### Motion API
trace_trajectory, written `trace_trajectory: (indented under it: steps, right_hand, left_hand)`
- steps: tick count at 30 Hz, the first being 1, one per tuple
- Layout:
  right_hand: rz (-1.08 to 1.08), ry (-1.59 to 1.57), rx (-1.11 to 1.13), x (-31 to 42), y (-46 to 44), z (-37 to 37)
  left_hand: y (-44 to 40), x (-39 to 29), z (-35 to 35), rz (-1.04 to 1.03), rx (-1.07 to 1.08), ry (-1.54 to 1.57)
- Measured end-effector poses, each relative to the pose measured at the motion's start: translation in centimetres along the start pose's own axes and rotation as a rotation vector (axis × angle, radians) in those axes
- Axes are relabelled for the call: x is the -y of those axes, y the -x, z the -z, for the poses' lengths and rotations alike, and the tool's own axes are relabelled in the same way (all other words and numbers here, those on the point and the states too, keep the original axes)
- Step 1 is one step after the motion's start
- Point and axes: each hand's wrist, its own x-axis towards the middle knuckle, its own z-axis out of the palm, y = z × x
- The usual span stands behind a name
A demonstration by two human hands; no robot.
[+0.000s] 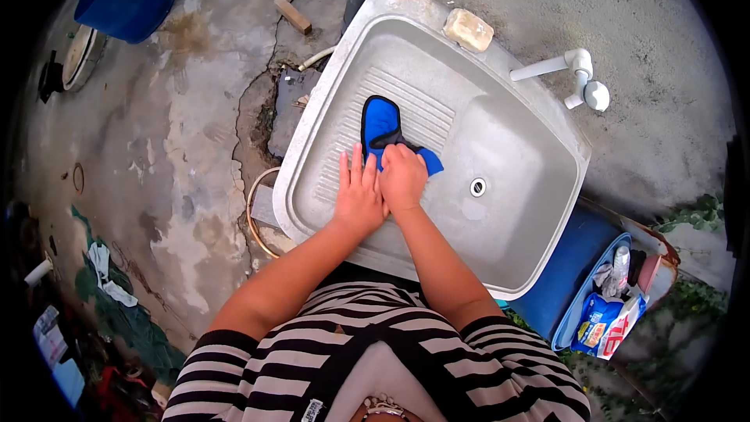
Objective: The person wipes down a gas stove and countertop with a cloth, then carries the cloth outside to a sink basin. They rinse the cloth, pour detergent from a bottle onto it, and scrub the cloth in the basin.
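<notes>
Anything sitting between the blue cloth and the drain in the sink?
No, nothing: in the head view, only bare sink floor lies between the blue cloth and the drain.

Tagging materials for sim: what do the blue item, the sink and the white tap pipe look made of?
Blue item: likely soft, matte fabric; it bunches and has dark bound edging.
Sink: matte grey, perhaps cement or moulded composite; ridges run seamlessly into the surface, but the look leaves it open.
White tap pipe: probably smooth rigid plastic; uniform white tube with an elbow fitting.
</notes>
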Motion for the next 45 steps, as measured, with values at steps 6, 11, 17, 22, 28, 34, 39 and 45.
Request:
trace_trajectory:
  steps: [6,11,17,22,28,34,39,45]
  right_hand:
    - [-0.044,0.276,-0.181,-8.2,-17.3,-4.5]
    - [-0.056,-0.143,-0.152,-2.4,-6.3,-1.7]
    - [0.105,0.030,0.036,-1.6,-2.5,-1.0]
    - [-0.157,0.194,-0.113,-7.4,-16.8,-4.6]
    - [-0.054,-0.210,-0.050,-0.2,-1.1,-0.1]
    - [0.065,-0.006,-0.018,-2.8,-5.4,-2.1]
    - [-0.076,0.167,-0.126,-7.9,-16.0,-5.1]
    - [-0.006,-0.200,0.023,0.8,1.6,1.1]
  left_hand:
    - [-0.1,-0.2,1.1,0.016,-0.130,-0.005]
    - [0.2,-0.4,0.9,0.017,-0.122,0.056]
    - [-0.1,-0.5,1.3,0.029,-0.011,0.036]
    - [0.1,-0.4,1.2,0.009,-0.106,0.047]
    - [-0.2,-0.5,2.1,0.031,0.114,0.018]
    - [0.0,-0.6,1.0,0.018,-0.086,0.037]
    - [0.0,-0.6,1.1,0.012,-0.083,0.034]
    - [-0.1,-0.9,1.8,0.057,0.138,-0.005]
